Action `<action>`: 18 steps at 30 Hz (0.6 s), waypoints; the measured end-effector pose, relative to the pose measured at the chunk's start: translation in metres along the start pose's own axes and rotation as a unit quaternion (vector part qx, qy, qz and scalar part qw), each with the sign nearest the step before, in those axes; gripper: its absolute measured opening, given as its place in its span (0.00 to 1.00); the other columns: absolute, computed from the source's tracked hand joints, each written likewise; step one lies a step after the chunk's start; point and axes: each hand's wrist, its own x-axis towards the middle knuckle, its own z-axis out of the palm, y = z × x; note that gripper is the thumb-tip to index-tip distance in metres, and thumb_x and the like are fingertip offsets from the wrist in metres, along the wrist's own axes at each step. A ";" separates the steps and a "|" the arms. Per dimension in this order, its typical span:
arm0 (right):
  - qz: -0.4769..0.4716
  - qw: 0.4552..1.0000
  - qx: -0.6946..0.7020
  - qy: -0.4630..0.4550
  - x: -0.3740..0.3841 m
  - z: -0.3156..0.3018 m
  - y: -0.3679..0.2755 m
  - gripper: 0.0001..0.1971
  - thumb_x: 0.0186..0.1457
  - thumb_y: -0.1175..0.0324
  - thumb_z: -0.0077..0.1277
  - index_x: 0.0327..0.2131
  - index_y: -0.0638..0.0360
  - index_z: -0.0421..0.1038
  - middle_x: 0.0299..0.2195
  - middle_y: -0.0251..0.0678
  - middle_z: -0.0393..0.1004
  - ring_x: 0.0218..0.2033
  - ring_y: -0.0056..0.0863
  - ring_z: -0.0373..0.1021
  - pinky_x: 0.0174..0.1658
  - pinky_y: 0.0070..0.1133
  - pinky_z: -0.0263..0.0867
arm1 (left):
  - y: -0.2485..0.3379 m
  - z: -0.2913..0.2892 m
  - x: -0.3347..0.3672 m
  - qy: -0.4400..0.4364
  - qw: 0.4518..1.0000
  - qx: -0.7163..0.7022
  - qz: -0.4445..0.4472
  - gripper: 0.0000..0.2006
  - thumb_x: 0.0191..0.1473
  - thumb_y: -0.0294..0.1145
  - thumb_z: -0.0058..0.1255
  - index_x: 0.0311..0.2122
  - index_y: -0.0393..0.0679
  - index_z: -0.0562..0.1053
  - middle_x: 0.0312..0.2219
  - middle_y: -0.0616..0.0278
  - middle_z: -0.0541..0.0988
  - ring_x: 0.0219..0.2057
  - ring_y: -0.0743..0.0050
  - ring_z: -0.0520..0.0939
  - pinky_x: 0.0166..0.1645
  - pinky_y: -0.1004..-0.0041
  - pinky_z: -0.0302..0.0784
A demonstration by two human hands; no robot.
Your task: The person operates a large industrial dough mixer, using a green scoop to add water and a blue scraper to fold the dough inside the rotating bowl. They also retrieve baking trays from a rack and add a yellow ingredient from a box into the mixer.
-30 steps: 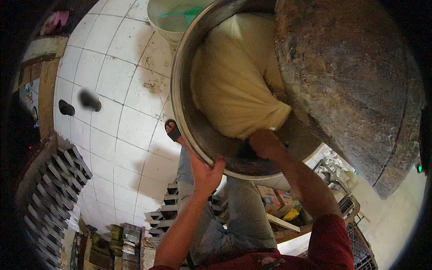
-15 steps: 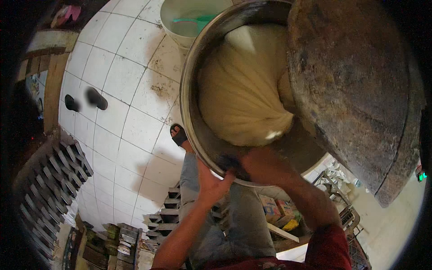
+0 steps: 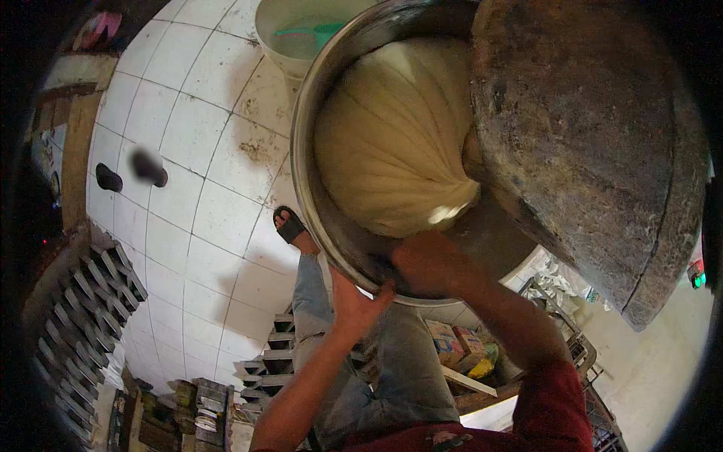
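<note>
A big metal mixing bowl [image 3: 303,162] stands in front of me, holding a large mass of pale, smooth dough [image 3: 384,135]. The dough is drawn into folds that meet near its lower right side. My left hand [image 3: 357,303] is closed around the bowl's near rim, with the thumb at the edge. Inside the bowl, close to that rim, my right hand [image 3: 429,260] is closed below the dough. A dark patch shows by its fingers; whether it is a held thing or shadow is hidden.
A large stained machine head [image 3: 587,143] overhangs the bowl's right side. Behind the bowl is a pale bucket [image 3: 290,41] with a green scoop [image 3: 320,36]. Stacked dark metal tins [image 3: 86,320] stand left, and boxes [image 3: 456,343] lie on a low shelf at right. A person's sandaled feet [image 3: 147,167] are blurred at left.
The whole view has shifted slightly. The dough's folds and bright patches have changed shape. Both hands keep nearly the same places at the near rim.
</note>
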 end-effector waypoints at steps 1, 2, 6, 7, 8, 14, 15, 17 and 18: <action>-0.015 1.000 -0.002 0.021 -0.003 -0.008 -0.008 0.07 0.43 0.72 0.54 0.27 0.64 0.78 0.25 0.48 0.79 0.30 0.45 0.78 0.33 0.36 0.73 | -0.006 0.005 -0.002 0.002 0.999 0.005 0.033 0.42 0.47 0.29 0.60 0.63 0.33 0.48 0.54 0.43 0.64 0.54 0.50 0.69 0.61 0.56 0.63; -0.010 0.998 -0.003 0.062 -0.006 0.011 0.006 0.07 0.43 0.72 0.55 0.26 0.64 0.78 0.25 0.48 0.79 0.30 0.45 0.78 0.33 0.36 0.73 | -0.013 0.012 -0.006 -0.002 0.998 0.009 0.065 0.42 0.47 0.29 0.60 0.63 0.33 0.48 0.54 0.42 0.64 0.55 0.50 0.69 0.60 0.56 0.63; 0.096 0.995 -0.012 -0.016 0.004 0.037 0.060 0.06 0.43 0.72 0.57 0.25 0.64 0.78 0.24 0.49 0.78 0.30 0.43 0.78 0.34 0.35 0.73 | 0.005 0.014 -0.003 0.017 0.991 -0.132 -0.004 0.41 0.48 0.28 0.59 0.63 0.34 0.49 0.54 0.42 0.64 0.55 0.50 0.69 0.61 0.55 0.63; 0.067 0.997 -0.018 -0.027 0.007 0.027 0.045 0.06 0.43 0.72 0.56 0.26 0.64 0.78 0.24 0.49 0.78 0.30 0.43 0.78 0.34 0.35 0.73 | 0.009 0.008 0.000 0.027 0.993 -0.114 0.008 0.41 0.48 0.28 0.59 0.63 0.33 0.49 0.54 0.42 0.64 0.55 0.50 0.68 0.60 0.57 0.63; 0.017 0.999 -0.028 -0.005 0.002 0.022 0.018 0.06 0.43 0.71 0.56 0.26 0.64 0.79 0.24 0.49 0.78 0.30 0.43 0.78 0.34 0.36 0.73 | 0.014 0.002 0.002 0.038 0.994 -0.096 0.019 0.42 0.47 0.28 0.59 0.63 0.33 0.48 0.54 0.43 0.64 0.55 0.50 0.68 0.60 0.59 0.63; 0.082 0.995 -0.031 -0.057 0.008 0.044 0.077 0.07 0.44 0.70 0.56 0.27 0.62 0.79 0.25 0.49 0.79 0.29 0.43 0.78 0.33 0.37 0.73 | 0.016 -0.006 0.019 0.059 0.993 -0.074 0.076 0.43 0.46 0.28 0.59 0.63 0.31 0.47 0.54 0.43 0.62 0.56 0.50 0.67 0.61 0.59 0.62; 0.052 0.996 -0.040 -0.065 0.010 0.031 0.061 0.07 0.45 0.69 0.56 0.27 0.62 0.79 0.25 0.49 0.79 0.29 0.43 0.78 0.33 0.37 0.73 | 0.012 -0.011 0.019 0.070 0.993 -0.023 0.095 0.43 0.45 0.29 0.59 0.63 0.31 0.47 0.54 0.43 0.62 0.56 0.50 0.66 0.61 0.59 0.62; -0.006 0.997 -0.071 -0.033 0.005 0.017 0.010 0.07 0.45 0.69 0.56 0.28 0.62 0.79 0.26 0.49 0.79 0.29 0.43 0.78 0.33 0.38 0.73 | 0.008 -0.015 0.017 0.074 0.993 -0.052 0.077 0.44 0.45 0.29 0.59 0.63 0.31 0.47 0.54 0.43 0.61 0.56 0.49 0.66 0.61 0.58 0.62; -0.013 0.997 -0.082 -0.008 0.006 0.018 0.003 0.07 0.45 0.69 0.56 0.28 0.61 0.79 0.26 0.48 0.79 0.29 0.43 0.78 0.33 0.37 0.73 | 0.008 -0.019 0.017 0.078 0.992 -0.065 0.071 0.44 0.45 0.30 0.60 0.63 0.31 0.48 0.54 0.43 0.61 0.56 0.49 0.66 0.61 0.58 0.62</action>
